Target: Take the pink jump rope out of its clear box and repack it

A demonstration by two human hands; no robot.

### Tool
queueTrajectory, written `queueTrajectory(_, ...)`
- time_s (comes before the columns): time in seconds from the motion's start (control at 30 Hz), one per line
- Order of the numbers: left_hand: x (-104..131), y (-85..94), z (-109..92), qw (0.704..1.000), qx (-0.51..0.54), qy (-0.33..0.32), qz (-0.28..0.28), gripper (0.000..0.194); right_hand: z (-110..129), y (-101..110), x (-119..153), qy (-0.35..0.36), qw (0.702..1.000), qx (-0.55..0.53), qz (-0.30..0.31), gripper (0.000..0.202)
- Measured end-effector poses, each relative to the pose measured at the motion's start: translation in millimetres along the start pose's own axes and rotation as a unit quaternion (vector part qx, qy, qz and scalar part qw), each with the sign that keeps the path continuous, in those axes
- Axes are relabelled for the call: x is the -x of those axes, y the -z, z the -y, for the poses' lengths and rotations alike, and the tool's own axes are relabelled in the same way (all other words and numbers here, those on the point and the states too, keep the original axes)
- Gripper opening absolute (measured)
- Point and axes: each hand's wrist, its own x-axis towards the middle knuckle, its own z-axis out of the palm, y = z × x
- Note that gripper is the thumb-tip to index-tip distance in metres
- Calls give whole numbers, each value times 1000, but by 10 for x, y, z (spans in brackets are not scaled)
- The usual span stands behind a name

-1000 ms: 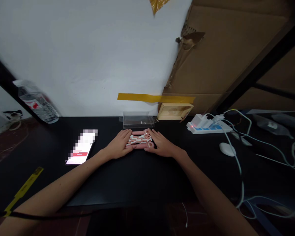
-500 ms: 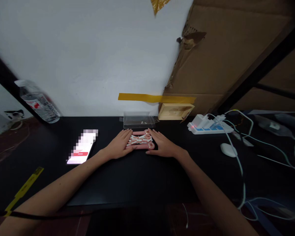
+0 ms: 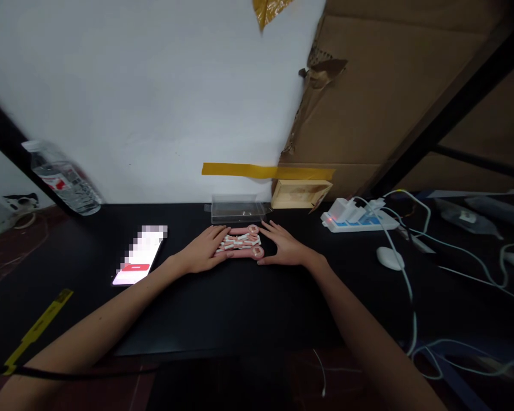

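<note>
Two pink handles with round ends lie side by side, with pink and white beaded segments folded between them; together they look like a beaded skipping rope. My left hand rests over its left end, fingers stretched out and thumb along the lower handle, covering the handles' left tips. At the right end, my right hand is open, with fingers spread and thumb apart. Its fingertips are close to the round ends, and dark tabletop shows between palm and rope. Just behind the rope stands a clear plastic box.
A lit phone lies left on the black table. A water bottle stands far left. Behind are a shallow cream box and yellow tape. On the right are a power strip, a white mouse and loose cables.
My right hand has drawn slightly away from the rope's round ends, widening the gap. My left hand stays on the left end. The whole view has shifted slightly.
</note>
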Motion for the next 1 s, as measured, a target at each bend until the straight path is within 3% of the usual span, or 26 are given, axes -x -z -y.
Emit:
queueTrajectory(0.23, -194, -48, -207, 996, -75, 35, -14, 70, 40, 17, 11, -5, 1000, 3, -13, 116)
queueTrajectory(0.47, -200, -132, -160, 995, -85, 31, -42, 72, -40, -35, -32, 23, 998, -30, -58, 101)
queueTrajectory(0.8, -186, -169, -209, 995, -43, 76, -44, 84, 18, -83, -34, 41, 992, -78, -90, 104)
queueTrajectory(0.9, -178, -151, -234, 992, -18, 112, -50, 77, 69, -71, -13, 65, 985, -118, -104, 109)
queueTrajectory(1.0, -182, -112, -250, 985, 37, 139, -93, 61, 138, -33, 5, 91, 970, -200, -105, 106)
